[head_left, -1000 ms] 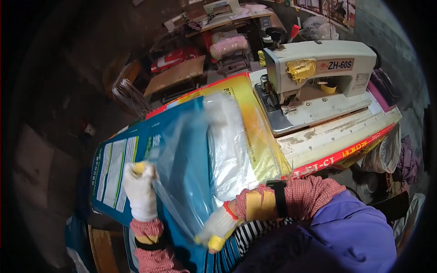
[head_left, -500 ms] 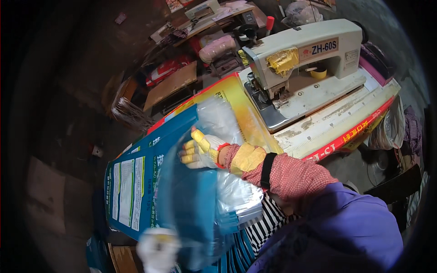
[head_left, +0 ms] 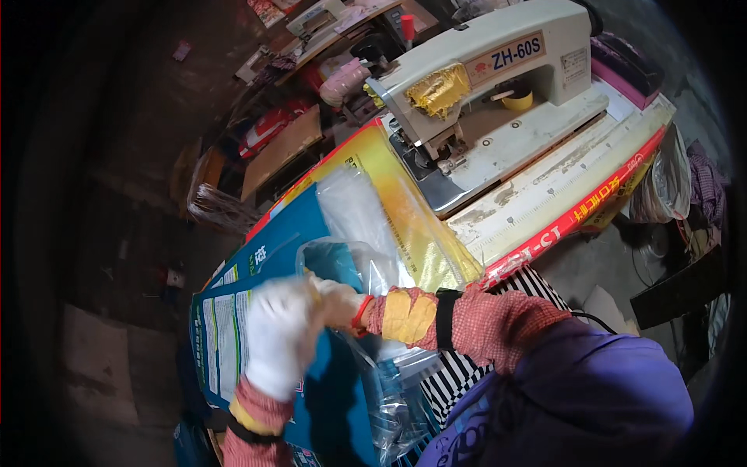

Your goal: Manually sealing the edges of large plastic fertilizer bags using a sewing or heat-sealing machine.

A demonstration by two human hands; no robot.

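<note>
Left hand (head_left: 282, 335): wears a white glove, looks bunched, but blurs too much to say how tightly curled or whether closed around anything. Right hand (head_left: 340, 300): reaches in close beside the left, gloved in white with red at the cuff, fingertips hidden behind the other glove; impossible to judge how far closed or what, if anything, gripped.

Film (head_left: 377, 268): clear and wrinkled, arches up just beyond both hands, above the blue sack (head_left: 284, 241). Lower down, clear film (head_left: 393, 405) hangs toward the lap.

Blue sack: lies flat beneath the hands, shows printed panels at left, takes a dark shadow. White sheets (head_left: 350, 202): lie between blue sack and yellow sack (head_left: 436, 257). Yellow sack: stretches toward the machine (head_left: 498, 54). Machine: stands on the worn table (head_left: 537, 171), bears a gold patch (head_left: 438, 89). Purple box (head_left: 622, 66): sits near the machine's far right end. Striped cloth (head_left: 455, 389): covers the lap.
</note>
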